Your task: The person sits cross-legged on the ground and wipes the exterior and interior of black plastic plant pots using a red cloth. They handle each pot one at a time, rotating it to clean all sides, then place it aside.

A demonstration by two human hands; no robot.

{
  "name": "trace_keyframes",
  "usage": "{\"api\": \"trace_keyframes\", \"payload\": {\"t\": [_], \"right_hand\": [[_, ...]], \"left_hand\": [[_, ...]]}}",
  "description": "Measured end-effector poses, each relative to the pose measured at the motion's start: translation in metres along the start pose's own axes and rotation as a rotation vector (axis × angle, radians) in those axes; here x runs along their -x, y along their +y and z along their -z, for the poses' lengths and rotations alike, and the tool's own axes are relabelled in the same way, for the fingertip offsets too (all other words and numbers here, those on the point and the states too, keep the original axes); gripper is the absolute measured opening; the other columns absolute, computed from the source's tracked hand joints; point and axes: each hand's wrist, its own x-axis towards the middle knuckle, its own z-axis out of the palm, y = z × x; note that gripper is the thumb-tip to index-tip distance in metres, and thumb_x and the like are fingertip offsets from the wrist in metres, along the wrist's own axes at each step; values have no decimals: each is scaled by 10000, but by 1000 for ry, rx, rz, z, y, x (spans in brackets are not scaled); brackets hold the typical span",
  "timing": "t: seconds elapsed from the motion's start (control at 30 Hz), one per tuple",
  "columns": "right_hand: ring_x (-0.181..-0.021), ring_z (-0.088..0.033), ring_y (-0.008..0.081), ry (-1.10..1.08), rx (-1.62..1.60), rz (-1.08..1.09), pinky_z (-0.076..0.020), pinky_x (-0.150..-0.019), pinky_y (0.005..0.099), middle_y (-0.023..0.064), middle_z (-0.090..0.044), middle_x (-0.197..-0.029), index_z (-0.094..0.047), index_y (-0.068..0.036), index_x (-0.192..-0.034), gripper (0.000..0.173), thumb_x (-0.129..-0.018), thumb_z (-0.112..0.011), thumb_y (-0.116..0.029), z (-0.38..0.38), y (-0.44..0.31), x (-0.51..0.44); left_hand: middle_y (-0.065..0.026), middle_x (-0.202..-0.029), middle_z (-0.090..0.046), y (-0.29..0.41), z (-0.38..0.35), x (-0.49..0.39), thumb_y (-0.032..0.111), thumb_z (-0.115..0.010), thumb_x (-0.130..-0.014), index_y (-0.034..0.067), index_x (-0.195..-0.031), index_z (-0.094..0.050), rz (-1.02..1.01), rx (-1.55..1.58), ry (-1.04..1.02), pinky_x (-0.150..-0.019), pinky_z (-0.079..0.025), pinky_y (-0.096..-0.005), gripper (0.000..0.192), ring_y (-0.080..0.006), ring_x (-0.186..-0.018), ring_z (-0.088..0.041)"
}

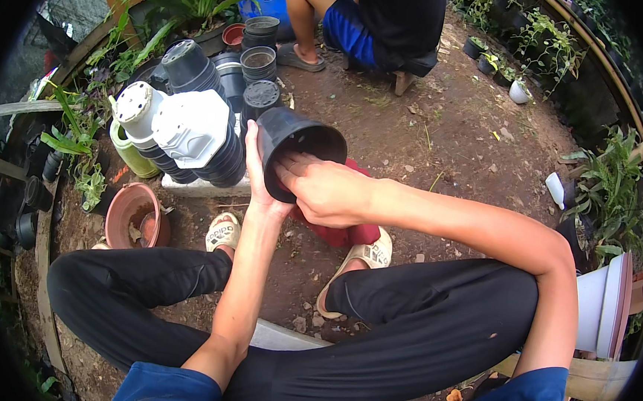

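A black plastic plant pot (304,126) is tilted on its side in front of me, its mouth turned toward me. My left hand (260,176) grips its outer wall from the left, thumb up along the side. The fingers of my right hand (325,189) reach into the mouth of the pot, and their tips are partly hidden there. Dark red cloth (341,234) shows below and behind my right hand, near my right sandal (373,254). Whether my right fingers pinch some of that cloth cannot be made out.
Stacked black pots (188,68) and a white octagonal pot (192,127) stand upside down at the front left. A terracotta-coloured pot (133,215) lies tilted near my left knee. Ahead, another person (384,26) sits on a low stool. Potted plants (607,192) line the right side.
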Motion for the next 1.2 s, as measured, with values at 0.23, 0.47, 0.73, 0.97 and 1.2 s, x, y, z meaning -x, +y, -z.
{"api": "trace_keyframes", "payload": {"t": [0.23, 0.47, 0.73, 0.97, 1.2], "right_hand": [[-1258, -626, 294, -439, 611, -159, -442, -1077, 432, 164, -707, -1272, -776, -60, -1142, 314, -920, -601, -197, 3, -7, -4], [-1239, -557, 515, -112, -370, -99, -457, -1112, 508, 389, -550, -1337, -493, 174, -1313, 574, -774, -549, -15, 2, -1, 3], [-704, -715, 441, -269, 182, -204, -588, -725, 516, 232, -716, -734, -725, 2, -708, 350, -858, -560, -268, 2, 25, 9], [-878, -662, 498, -89, -382, -50, -517, -811, 567, 348, -665, -913, -619, 82, -886, 332, -909, -491, -224, 17, 1, 0], [-1169, -658, 384, -263, 255, -9, -523, -998, 439, 303, -656, -1252, -673, 76, -1200, 433, -872, -570, -186, -2, 3, 6]], "left_hand": [[-104, -1209, -707, -15, -11, -1, 636, -580, -984, 73, -1259, -629, 40, -169, 95, -1044, -507, -430, 629, -251, -1139, -667], [-132, -1157, -719, -3, 10, -5, 687, -529, -975, 81, -1220, -654, 74, -112, 46, -959, -562, -465, 665, -286, -1037, -704], [-133, -1280, -691, -8, 11, -11, 709, -545, -957, 73, -1326, -628, 222, -47, 73, -1081, -494, -462, 740, -280, -1162, -665], [-133, -1289, -645, -20, -6, 8, 862, -458, -890, 69, -1372, -554, -145, -108, 126, -1040, -502, -459, 933, -271, -1167, -643], [-146, -1213, -684, -15, 11, 1, 756, -504, -945, 68, -1278, -613, 14, 56, 59, -1009, -520, -465, 772, -293, -1100, -670]]}}
